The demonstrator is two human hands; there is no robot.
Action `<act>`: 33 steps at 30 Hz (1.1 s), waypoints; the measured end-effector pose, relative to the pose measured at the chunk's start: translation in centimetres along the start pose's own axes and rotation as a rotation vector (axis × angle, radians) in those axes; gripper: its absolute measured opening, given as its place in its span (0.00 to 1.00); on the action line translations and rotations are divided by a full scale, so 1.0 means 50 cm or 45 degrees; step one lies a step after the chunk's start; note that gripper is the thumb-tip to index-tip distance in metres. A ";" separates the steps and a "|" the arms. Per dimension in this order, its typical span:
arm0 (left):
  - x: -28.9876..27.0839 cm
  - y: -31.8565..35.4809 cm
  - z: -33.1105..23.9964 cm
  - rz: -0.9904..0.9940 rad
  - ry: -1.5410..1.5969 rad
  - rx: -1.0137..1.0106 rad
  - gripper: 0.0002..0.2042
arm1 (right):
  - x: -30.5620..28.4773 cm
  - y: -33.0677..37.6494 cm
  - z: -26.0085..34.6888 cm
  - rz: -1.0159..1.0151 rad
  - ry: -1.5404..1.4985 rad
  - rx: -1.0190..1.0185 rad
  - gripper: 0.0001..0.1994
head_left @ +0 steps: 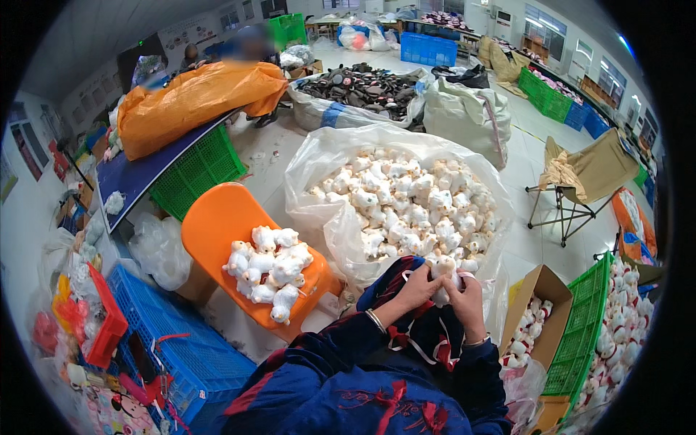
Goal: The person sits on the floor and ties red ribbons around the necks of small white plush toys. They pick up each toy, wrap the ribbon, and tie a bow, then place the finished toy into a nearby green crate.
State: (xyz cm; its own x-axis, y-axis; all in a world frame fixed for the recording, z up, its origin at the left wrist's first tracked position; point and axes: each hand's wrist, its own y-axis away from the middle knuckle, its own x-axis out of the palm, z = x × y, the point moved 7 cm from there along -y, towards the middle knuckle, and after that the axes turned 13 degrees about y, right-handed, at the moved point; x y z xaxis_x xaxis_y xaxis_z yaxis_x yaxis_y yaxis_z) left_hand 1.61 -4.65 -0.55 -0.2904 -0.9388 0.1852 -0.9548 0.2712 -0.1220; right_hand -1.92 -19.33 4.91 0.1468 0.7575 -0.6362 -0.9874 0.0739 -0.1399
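Note:
Above my lap, both hands close on one small white plush toy. My left hand pinches it from the left, and my right hand grips its right side. A thin white ribbon shows beside the toy at my right fingers. More white ribbons trail over the dark cloth on my lap. Just beyond my hands stands a large clear plastic bag full of similar white plush toys. To the left, a pile of white plush toys lies on an orange chair.
Blue crates and a red tray stand at the near left. On the right are a cardboard box, a green crate and a folding chair. An orange sack lies on a table, with a person behind it.

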 end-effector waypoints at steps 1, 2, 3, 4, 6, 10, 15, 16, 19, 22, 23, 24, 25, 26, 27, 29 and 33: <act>-0.002 -0.008 0.028 0.023 0.002 -0.051 0.26 | 0.005 -0.002 -0.004 0.013 0.057 -0.049 0.26; -0.012 -0.011 0.064 0.059 0.079 -0.031 0.26 | 0.014 -0.004 0.004 0.034 0.102 -0.107 0.27; -0.004 -0.012 0.067 0.095 0.204 -0.061 0.26 | 0.013 -0.002 0.003 0.038 0.161 -0.157 0.28; -0.006 -0.013 0.061 0.129 0.146 -0.010 0.26 | 0.020 0.001 -0.023 0.016 0.122 -0.222 0.28; -0.014 -0.006 0.060 0.208 0.149 0.003 0.26 | 0.038 0.006 -0.037 0.066 0.027 -0.099 0.26; -0.011 0.003 0.008 0.426 -0.058 -0.209 0.23 | 0.039 0.007 -0.078 -0.027 0.065 -0.114 0.23; -0.042 0.007 0.036 0.525 -0.218 -0.125 0.18 | 0.076 0.007 -0.082 0.193 -0.548 0.049 0.21; -0.034 0.007 0.031 0.520 -0.232 -0.074 0.18 | 0.064 0.014 -0.072 0.145 -0.538 0.010 0.18; -0.013 -0.003 0.019 0.430 -0.282 -0.081 0.16 | 0.037 0.010 -0.084 0.067 -0.430 -0.058 0.21; -0.031 -0.006 0.014 0.245 -0.380 -0.151 0.13 | 0.042 0.022 -0.044 0.150 -0.588 -0.006 0.23; -0.026 -0.013 0.013 0.188 -0.441 -0.002 0.12 | 0.039 0.024 -0.040 0.156 -0.611 -0.012 0.24; -0.026 -0.012 0.014 0.123 -0.507 0.141 0.12 | 0.042 0.024 -0.041 0.162 -0.621 -0.008 0.24; -0.025 -0.006 0.016 0.057 -0.572 0.284 0.13 | 0.044 0.022 -0.045 0.170 -0.631 -0.004 0.24; -0.021 0.003 0.014 -0.001 -0.565 0.271 0.13 | 0.044 0.022 -0.051 0.174 -0.639 0.005 0.25; -0.013 0.010 0.017 0.014 -0.578 0.221 0.13 | 0.043 0.023 -0.053 0.171 -0.635 0.000 0.24; 0.000 0.024 0.021 0.041 -0.603 0.117 0.13 | 0.040 0.025 -0.052 0.167 -0.630 -0.011 0.24; 0.000 0.017 -0.033 0.087 -0.678 0.206 0.10 | 0.022 0.028 -0.064 0.079 -0.473 -0.028 0.24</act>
State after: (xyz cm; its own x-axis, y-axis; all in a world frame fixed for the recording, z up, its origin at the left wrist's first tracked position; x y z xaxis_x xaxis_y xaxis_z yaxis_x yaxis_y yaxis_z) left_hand 0.69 -4.07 0.94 -0.2386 -0.9091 -0.3415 -0.9006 0.3387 -0.2723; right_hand -2.94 -20.47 1.61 0.0512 0.9440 -0.3260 -0.9916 0.0093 -0.1288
